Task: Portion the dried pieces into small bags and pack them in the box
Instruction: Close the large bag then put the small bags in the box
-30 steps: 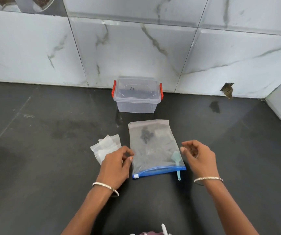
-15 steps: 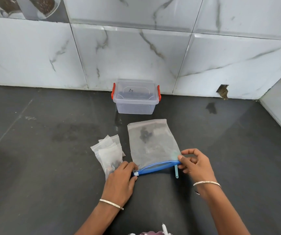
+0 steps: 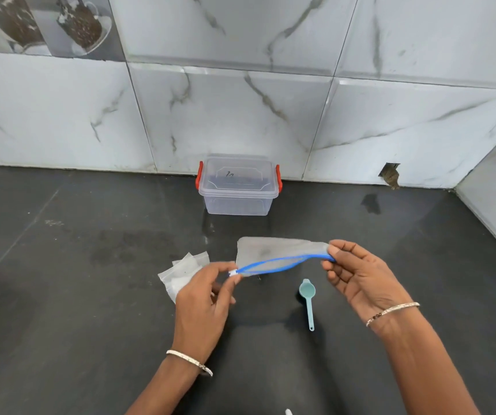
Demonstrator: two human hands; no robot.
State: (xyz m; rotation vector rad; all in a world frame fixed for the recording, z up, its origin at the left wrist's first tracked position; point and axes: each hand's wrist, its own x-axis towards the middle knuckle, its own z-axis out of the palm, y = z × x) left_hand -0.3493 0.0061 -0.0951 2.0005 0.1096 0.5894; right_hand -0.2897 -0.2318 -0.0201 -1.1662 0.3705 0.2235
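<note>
Above dark counter [image 3: 61,295], left hand [image 3: 202,301] and right hand [image 3: 360,278] pinch opposite ends of frosted blue-zip bag [image 3: 270,250], mouth parted.

Soft, even light; a pale sheen lies on the wall tiles [image 3: 240,115] at 12 o'clock. Faint shadows sit beneath the left hand [image 3: 202,298] and right hand [image 3: 360,280] on the dark counter [image 3: 61,295], and the tile lines bow toward the edges.

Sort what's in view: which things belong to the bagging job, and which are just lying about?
Job: zip bag, pinched at its ends by left hand and right hand; small bags; teal scoop; lidded box.
Just there: dark smear on the counter; brown clump at the wall tiles.
</note>
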